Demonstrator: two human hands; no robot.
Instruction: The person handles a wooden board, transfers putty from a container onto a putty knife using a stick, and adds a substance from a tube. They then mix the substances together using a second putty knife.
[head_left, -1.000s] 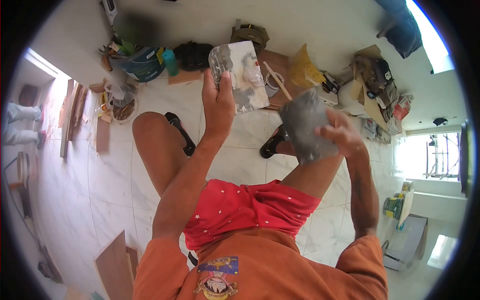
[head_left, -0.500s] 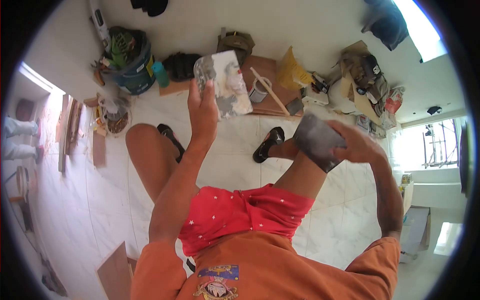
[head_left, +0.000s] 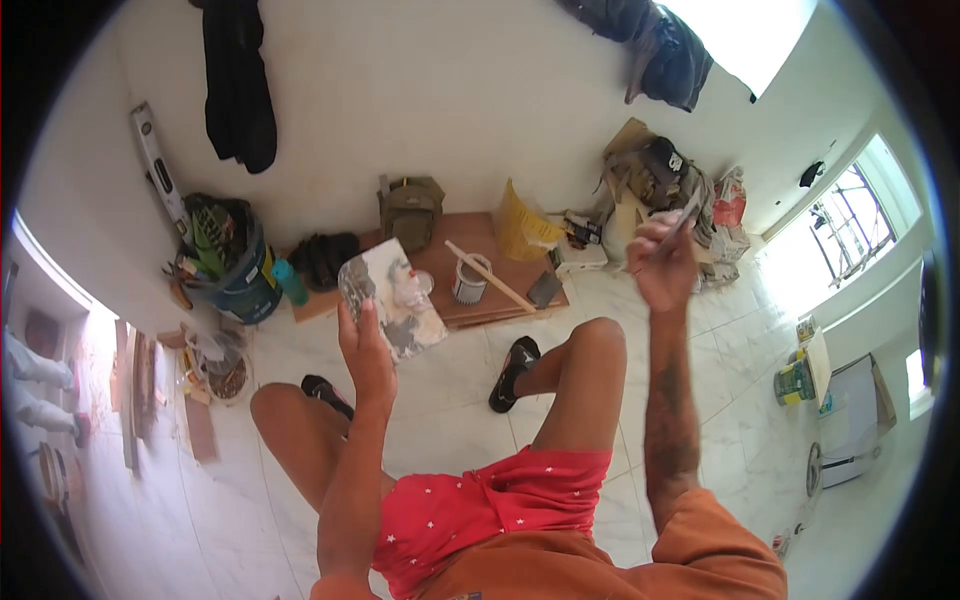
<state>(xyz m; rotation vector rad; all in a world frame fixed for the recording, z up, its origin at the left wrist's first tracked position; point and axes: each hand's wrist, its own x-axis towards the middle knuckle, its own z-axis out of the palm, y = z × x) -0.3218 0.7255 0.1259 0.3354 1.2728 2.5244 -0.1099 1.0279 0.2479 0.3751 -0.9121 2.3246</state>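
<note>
My left hand (head_left: 368,345) is closed on the lower left edge of a white board (head_left: 425,322) smeared with grey and white putty. A small whitish lump or lid sits on the board's upper side. Raised to the right, my right hand (head_left: 663,262) grips a dark flat spreader (head_left: 683,222), a thin rectangular plate now seen nearly edge-on. The spreader is well apart from the board, in front of the wall side where bags are piled. My fingers partly cover it.
Wooden panels (head_left: 490,225) on the tiled floor bear a paint can (head_left: 468,282) with a stick across it and a dark square plate (head_left: 545,289). A tool bucket (head_left: 235,285), yellow bag (head_left: 525,232), backpack (head_left: 410,210) and heaped bags (head_left: 640,180) line the wall.
My right hand has swung up and inward with the spreader, turning it from broadside to edge-on. The view has tilted up towards the wall. My left hand still holds the board.
</note>
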